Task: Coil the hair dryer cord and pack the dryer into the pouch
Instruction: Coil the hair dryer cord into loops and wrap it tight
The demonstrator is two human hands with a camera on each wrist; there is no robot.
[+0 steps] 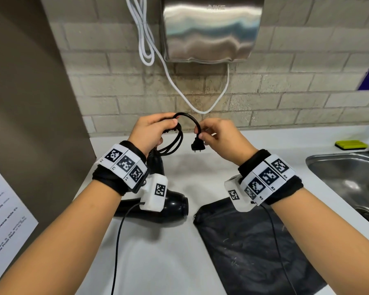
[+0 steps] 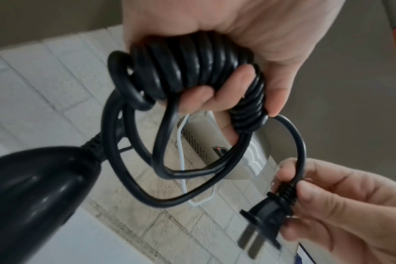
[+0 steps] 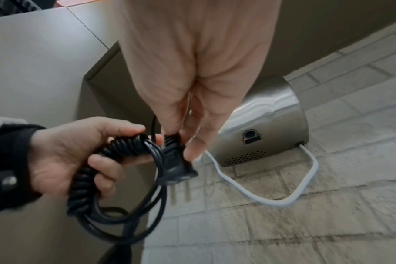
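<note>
Here, left hand clenched round coiled cord, right hand pinching plug above counter's back edge; risk: loose loops springing free if grip slackens.

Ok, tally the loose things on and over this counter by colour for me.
Black: 2, the hair dryer with its cord and the pouch
Yellow-green: 1, the sponge
Total: 3

head view downward; wrist views close, wallward
</note>
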